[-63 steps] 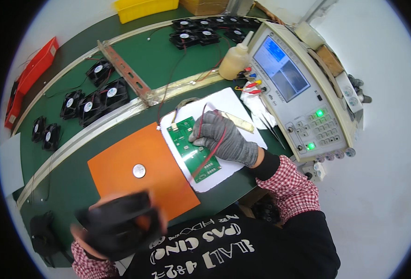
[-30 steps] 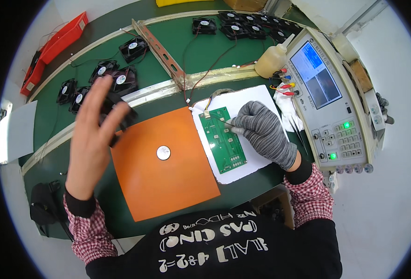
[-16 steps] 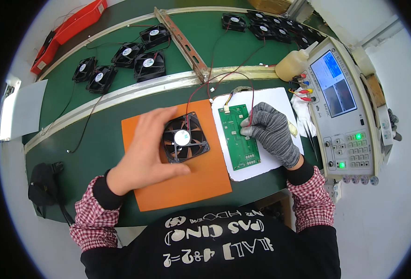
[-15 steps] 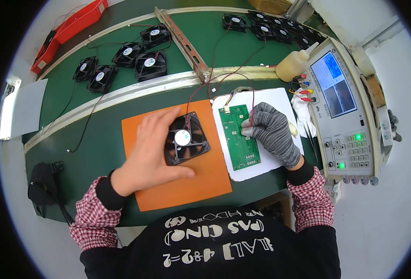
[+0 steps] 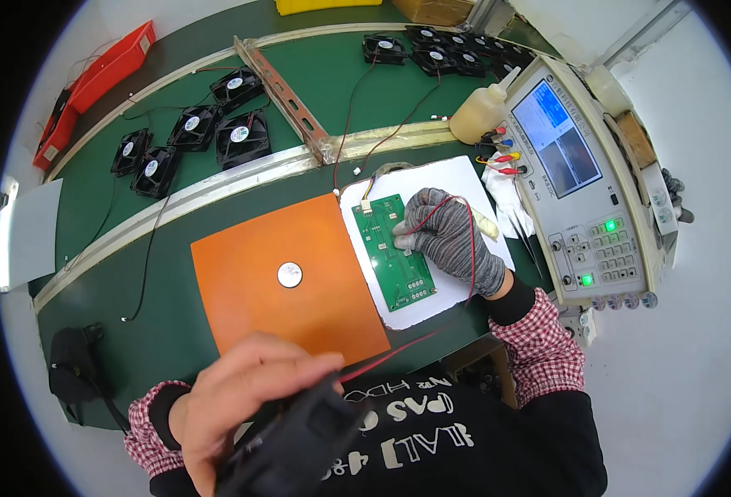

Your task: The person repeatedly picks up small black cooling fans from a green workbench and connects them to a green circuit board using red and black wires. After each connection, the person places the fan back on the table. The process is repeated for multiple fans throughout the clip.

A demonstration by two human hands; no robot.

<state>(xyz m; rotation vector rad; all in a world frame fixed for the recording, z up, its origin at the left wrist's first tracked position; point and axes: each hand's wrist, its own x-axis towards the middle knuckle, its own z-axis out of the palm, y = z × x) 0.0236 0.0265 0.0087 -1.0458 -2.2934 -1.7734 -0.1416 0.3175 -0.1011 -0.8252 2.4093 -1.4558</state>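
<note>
My bare left hand [image 5: 241,389] grips a black cooling fan [image 5: 299,443], held up off the mat close to my body. The fan is tilted and smeared by motion. Its red lead [image 5: 471,240] runs across to the right and loops over my gloved right hand [image 5: 448,236]. The right fingertips are pinched around the end of that lead, over the green circuit board [image 5: 394,265]; the tip itself is hidden. A white connector [image 5: 366,206] with coloured wires sits at the board's upper left. On the orange mat [image 5: 250,240] lies a round silvery-white disc [image 5: 289,274].
Several fans [image 5: 243,139] stand behind the metal rail, with more at the far right. A beige tester [image 5: 581,182] with a screen fills the right side, beside a yellowish bottle [image 5: 479,113] and tweezers [image 5: 528,244]. Red bins [image 5: 113,70] are at the far left.
My left hand has taken hold of the fan and lifted it from the mat toward my body, exposing the disc. My right hand stays at the board. The view has shifted slightly.
</note>
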